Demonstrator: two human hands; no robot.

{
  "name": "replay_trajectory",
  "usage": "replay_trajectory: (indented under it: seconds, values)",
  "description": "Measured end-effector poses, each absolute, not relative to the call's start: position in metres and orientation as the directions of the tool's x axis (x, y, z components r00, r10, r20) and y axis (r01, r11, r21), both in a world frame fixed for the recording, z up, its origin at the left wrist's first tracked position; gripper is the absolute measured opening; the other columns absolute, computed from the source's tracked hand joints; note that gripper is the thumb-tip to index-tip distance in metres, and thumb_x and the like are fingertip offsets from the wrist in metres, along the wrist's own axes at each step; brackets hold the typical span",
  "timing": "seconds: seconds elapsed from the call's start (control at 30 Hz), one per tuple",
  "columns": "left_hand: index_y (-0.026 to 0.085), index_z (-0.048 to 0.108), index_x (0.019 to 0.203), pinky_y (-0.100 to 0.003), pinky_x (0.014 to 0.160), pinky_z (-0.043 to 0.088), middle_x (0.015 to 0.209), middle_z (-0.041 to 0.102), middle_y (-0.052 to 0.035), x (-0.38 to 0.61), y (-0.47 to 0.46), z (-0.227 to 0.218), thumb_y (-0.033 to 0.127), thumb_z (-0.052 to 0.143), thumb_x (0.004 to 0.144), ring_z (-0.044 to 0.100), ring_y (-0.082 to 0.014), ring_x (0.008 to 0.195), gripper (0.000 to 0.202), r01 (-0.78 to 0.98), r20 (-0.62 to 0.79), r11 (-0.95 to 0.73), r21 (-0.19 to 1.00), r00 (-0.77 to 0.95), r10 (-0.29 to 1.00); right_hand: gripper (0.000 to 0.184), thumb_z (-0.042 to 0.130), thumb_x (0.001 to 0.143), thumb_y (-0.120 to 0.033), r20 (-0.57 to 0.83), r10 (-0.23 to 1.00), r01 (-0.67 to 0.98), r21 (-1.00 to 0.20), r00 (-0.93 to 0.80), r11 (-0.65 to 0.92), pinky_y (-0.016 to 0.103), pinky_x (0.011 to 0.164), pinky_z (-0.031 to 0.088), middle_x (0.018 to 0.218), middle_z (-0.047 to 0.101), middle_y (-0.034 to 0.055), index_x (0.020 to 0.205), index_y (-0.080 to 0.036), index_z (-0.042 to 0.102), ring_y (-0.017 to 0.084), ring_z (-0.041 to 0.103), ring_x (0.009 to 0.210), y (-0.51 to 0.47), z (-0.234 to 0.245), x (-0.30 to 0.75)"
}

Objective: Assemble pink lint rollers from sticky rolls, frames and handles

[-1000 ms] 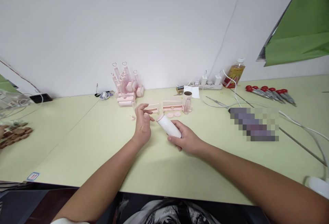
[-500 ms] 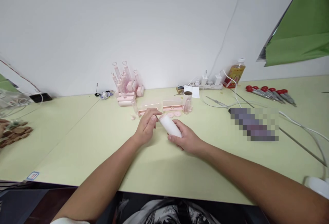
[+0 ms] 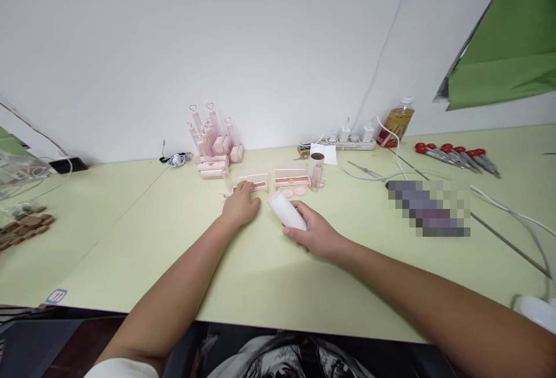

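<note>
White wall (image 3: 260, 48): plain and pale, it rises behind the work surface, with a thin cord running down it at the right.
Table (image 3: 143, 268): light yellow-green, it stretches across the scene, a seam crossing its left part and a person at the near edge.
Green cloth (image 3: 504, 42): hangs at the upper right.
Pink stack (image 3: 212, 168): containers and upright heart-topped tubes crowd near the wall, left of centre.
Power strip (image 3: 362, 146): lies along the back, fitted with white plugs, a bottle (image 3: 396, 126) of amber liquid just beside it.
Right hand (image 3: 319, 233): fingers and thumb close around a white tube (image 3: 287, 213), gripping it toward its lower end.
Left hand (image 3: 240, 207): fingers bent over the left pink box (image 3: 261, 187), thumb spread apart; whether they grip anything cannot be told.
White tube: tilted in the right hand at mid-table, its pink end up and to the left, apart from the left hand.
Right pink box (image 3: 293, 184): open beyond the white tube, its clear lid raised.
Cardboard tube (image 3: 317, 157): stands right of that box, a clear tube (image 3: 317, 180) just in front.
Pink discs (image 3: 299, 191): two, lying flat before the right pink box.
</note>
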State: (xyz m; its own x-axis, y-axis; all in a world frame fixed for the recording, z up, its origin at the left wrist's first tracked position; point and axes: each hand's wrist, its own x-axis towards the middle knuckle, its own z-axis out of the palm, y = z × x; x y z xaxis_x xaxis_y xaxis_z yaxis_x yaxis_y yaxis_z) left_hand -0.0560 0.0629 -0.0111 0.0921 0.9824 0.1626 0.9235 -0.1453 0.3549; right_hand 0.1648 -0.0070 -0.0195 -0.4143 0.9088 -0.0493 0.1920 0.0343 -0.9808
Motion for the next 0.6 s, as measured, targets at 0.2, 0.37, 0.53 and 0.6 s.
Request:
replay_trajectory:
  seconds: [0.2, 0.37, 0.53, 0.6]
  values:
    - [0.017, 0.059, 0.106, -0.035, 0.074, 0.046, 0.105, 0.065, -0.0154, -0.053, 0.050, 0.001, 0.031, 0.046, 0.088, 0.063, -0.0287, 0.095, 0.026, 0.974, 0.059, -0.082, 0.210, 0.071, 0.996, 0.051, 0.066, 0.080, -0.038, -0.042, 0.910, 0.187, -0.982, -0.413, 0.039, 0.022, 0.044, 0.041, 0.096, 0.056, 0.0024, 0.125, -0.027, 0.045, 0.010, 0.048, 0.056, -0.007, -0.020, 0.165]
    - [0.016, 0.058, 0.085, -0.033, 0.068, 0.044, 0.093, 0.065, -0.0147, -0.048, 0.043, 0.000, 0.025, 0.048, 0.087, 0.063, -0.0260, 0.083, 0.014, 0.973, 0.049, -0.148, 0.179, 0.141, 0.989, 0.047, 0.062, 0.084, -0.044, -0.023, 0.901, 0.163, -0.985, -0.433, 0.053, 0.022, 0.044, 0.040, 0.093, 0.054, 0.0016, 0.124, -0.026, 0.045, 0.009, 0.049, 0.055, -0.007, -0.019, 0.165]
    - [0.017, 0.057, 0.093, -0.029, 0.060, 0.045, 0.089, 0.065, -0.0101, -0.040, 0.038, 0.003, 0.030, 0.047, 0.090, 0.063, -0.0201, 0.071, 0.017, 0.843, 0.146, -0.201, 0.499, 0.147, 0.978, 0.042, 0.062, 0.083, -0.045, -0.012, 0.899, 0.154, -0.986, -0.438, 0.062, 0.022, 0.044, 0.039, 0.082, 0.052, -0.0017, 0.116, -0.025, 0.047, 0.010, 0.048, 0.055, -0.006, -0.021, 0.165]
    - [0.019, 0.056, 0.101, -0.025, 0.047, 0.041, 0.084, 0.064, -0.0057, -0.038, 0.035, 0.008, 0.039, 0.046, 0.092, 0.058, -0.0140, 0.054, 0.024, 0.668, 0.119, -0.160, 0.727, 0.107, 0.987, 0.039, 0.064, 0.082, -0.043, -0.016, 0.900, 0.160, -0.985, -0.436, 0.060, 0.021, 0.044, 0.039, 0.079, 0.052, -0.0026, 0.112, -0.024, 0.047, 0.010, 0.048, 0.055, -0.006, -0.021, 0.165]
